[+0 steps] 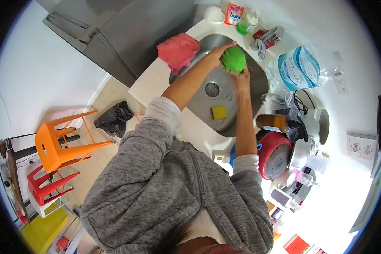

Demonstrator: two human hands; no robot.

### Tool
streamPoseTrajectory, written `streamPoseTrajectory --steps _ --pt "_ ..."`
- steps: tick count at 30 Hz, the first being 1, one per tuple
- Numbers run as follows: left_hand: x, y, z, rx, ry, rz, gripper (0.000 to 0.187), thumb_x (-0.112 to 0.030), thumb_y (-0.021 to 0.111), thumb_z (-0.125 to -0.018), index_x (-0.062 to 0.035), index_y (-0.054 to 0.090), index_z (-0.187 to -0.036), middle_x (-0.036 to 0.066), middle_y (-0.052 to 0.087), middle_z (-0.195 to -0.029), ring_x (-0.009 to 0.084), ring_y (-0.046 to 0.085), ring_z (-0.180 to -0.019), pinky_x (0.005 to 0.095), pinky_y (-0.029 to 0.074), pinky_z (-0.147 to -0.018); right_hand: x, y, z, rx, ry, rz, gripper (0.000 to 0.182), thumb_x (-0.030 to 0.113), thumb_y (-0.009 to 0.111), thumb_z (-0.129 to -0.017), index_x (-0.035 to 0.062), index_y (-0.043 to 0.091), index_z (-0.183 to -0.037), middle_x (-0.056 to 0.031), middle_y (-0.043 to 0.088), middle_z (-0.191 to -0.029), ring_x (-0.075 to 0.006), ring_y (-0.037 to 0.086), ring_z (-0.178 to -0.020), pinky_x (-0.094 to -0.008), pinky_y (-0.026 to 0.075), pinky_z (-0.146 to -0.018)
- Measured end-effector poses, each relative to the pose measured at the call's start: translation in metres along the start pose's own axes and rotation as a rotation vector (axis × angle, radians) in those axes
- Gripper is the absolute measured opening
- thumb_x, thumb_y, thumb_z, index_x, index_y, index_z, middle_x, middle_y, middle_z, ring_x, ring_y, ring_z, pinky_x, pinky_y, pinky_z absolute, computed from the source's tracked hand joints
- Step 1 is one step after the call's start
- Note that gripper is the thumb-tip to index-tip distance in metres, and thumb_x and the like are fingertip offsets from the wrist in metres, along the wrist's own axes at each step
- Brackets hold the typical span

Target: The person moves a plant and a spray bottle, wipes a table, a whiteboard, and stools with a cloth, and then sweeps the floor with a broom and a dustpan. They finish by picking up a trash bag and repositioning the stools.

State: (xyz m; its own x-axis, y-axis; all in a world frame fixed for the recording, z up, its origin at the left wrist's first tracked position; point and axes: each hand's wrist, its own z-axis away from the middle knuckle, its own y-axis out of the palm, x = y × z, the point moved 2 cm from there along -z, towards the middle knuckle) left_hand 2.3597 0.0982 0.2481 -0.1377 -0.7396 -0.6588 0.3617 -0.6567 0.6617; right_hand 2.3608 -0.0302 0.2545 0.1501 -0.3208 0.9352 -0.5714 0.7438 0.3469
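Over the steel sink [194, 101], a round green item [233, 59], which looks like a bowl or cup, is held between both hands. My left hand [218, 54] grips its left side, with a finger stretched along the top edge. My right hand [241, 79] holds it from below, fingers around its lower rim. A yellow sponge [219, 111] lies on the sink floor, below the round drain [212, 89]. The silver faucet [262, 47] stands at the sink's upper right. A red-pink cloth [178, 51] hangs over the upper left sink edge.
Behind the sink stand a Surf packet [234, 14] and a green soap bottle [247, 23]. To the right are a large distilled water bottle [299, 68], a brown bottle [271, 122] and a red pan [275, 155]. Orange [65, 142] and red stools [46, 184] stand at left.
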Motion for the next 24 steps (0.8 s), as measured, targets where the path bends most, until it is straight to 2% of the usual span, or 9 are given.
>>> streamPoseTrajectory --steps 2,6,7,10,11,15,19,22,24 --pt "-0.009 0.002 0.003 -0.16 0.257 -0.288 0.044 -0.038 0.071 -0.056 -0.0027 0.058 -0.079 0.01 0.061 -0.078 0.0164 0.059 -0.074 0.031 0.047 -0.06 -0.015 0.0 0.029 0.055 0.226 -0.227 0.055 0.01 0.06 -0.068 0.0015 0.036 -0.116 -0.0141 0.046 -0.107 -0.0264 0.05 -0.094 -0.0381 0.044 -0.078" --pt "0.007 0.015 0.013 0.072 0.443 -0.903 0.034 -0.022 0.074 -0.049 -0.0065 0.061 -0.076 0.009 0.061 -0.074 0.0211 0.057 -0.078 0.0326 0.044 -0.069 -0.002 0.031 0.031 0.231 0.438 -1.072 0.075 0.046 0.057 -0.072 0.0043 0.024 -0.124 -0.0191 0.035 -0.118 -0.0379 0.039 -0.108 -0.0504 0.034 -0.09" --pt "0.002 0.029 0.043 0.041 0.477 -1.07 0.029 -0.014 0.072 -0.052 -0.0082 0.061 -0.078 0.01 0.061 -0.074 0.0206 0.053 -0.089 0.033 0.04 -0.078 0.005 0.035 0.02 0.163 0.34 -0.846 0.077 0.062 0.046 -0.07 0.0056 0.031 -0.12 -0.0172 0.04 -0.114 -0.0348 0.04 -0.106 -0.0499 0.031 -0.092" --pt "0.01 0.036 0.058 0.202 1.07 -0.881 0.022 -0.016 0.07 -0.062 -0.008 0.06 -0.079 0.006 0.058 -0.075 0.0179 0.055 -0.072 0.0331 0.041 -0.074 -0.017 0.012 -0.016 0.251 0.515 -1.239 0.062 0.057 0.049 -0.072 0.0073 0.043 -0.11 -0.0138 0.046 -0.109 -0.0291 0.045 -0.101 -0.046 0.034 -0.09" --pt "0.009 0.032 0.055 0.275 1.009 -0.704 0.014 -0.012 0.068 -0.066 -0.0069 0.055 -0.07 0.005 0.055 -0.071 0.0179 0.054 -0.072 0.0322 0.041 -0.076 -0.014 0.008 -0.016 0.127 0.451 -1.224 0.044 0.048 0.048 -0.078 0.0078 0.051 -0.095 -0.0093 0.052 -0.099 -0.0246 0.049 -0.094 -0.0421 0.036 -0.088" --pt "0.003 0.036 0.06 0.1 0.488 0.134 0.023 -0.016 0.064 -0.073 -0.0087 0.045 -0.062 0.004 0.052 -0.069 0.0176 0.053 -0.072 0.0321 0.045 -0.07 -0.012 0.01 -0.034 -0.315 0.263 -1.024 0.023 0.031 0.051 -0.081 0.0093 0.052 -0.088 -0.0026 0.055 -0.081 -0.0215 0.052 -0.084 -0.0394 0.041 -0.082" --pt "0.003 0.028 0.021 0.123 0.2 0.746 0.021 -0.019 0.061 -0.075 -0.0057 0.047 -0.066 0.005 0.047 -0.057 0.0222 0.051 -0.06 0.0367 0.046 -0.062 0.026 0.037 -0.022 -0.208 -0.065 -0.763 0.02 0.025 0.053 -0.081 0.0052 0.051 -0.083 -0.0005 0.051 -0.072 -0.0177 0.051 -0.073 -0.0334 0.044 -0.076" --pt "-0.003 0.027 0.009 0.484 -0.171 0.613 0.028 -0.026 0.058 -0.078 -0.0046 0.048 -0.062 0.007 0.046 -0.053 0.0223 0.05 -0.054 0.0357 0.045 -0.056 0.046 0.029 -0.021 0.042 -0.163 -0.267 0.021 0.025 0.053 -0.082 0.0045 0.051 -0.082 -0.0007 0.048 -0.068 -0.0157 0.05 -0.069 -0.0302 0.042 -0.068" --pt "-0.01 0.03 0.001 0.266 -0.343 0.328 0.038 -0.034 0.057 -0.077 -0.0044 0.047 -0.054 0.01 0.049 -0.052 0.0212 0.048 -0.046 0.0327 0.04 -0.043 0.07 0.041 -0.011 0.136 -0.171 0.022 0.021 0.022 0.052 -0.082 0.0024 0.054 -0.076 -0.0018 0.049 -0.062 -0.0131 0.047 -0.065 -0.0252 0.038 -0.06"
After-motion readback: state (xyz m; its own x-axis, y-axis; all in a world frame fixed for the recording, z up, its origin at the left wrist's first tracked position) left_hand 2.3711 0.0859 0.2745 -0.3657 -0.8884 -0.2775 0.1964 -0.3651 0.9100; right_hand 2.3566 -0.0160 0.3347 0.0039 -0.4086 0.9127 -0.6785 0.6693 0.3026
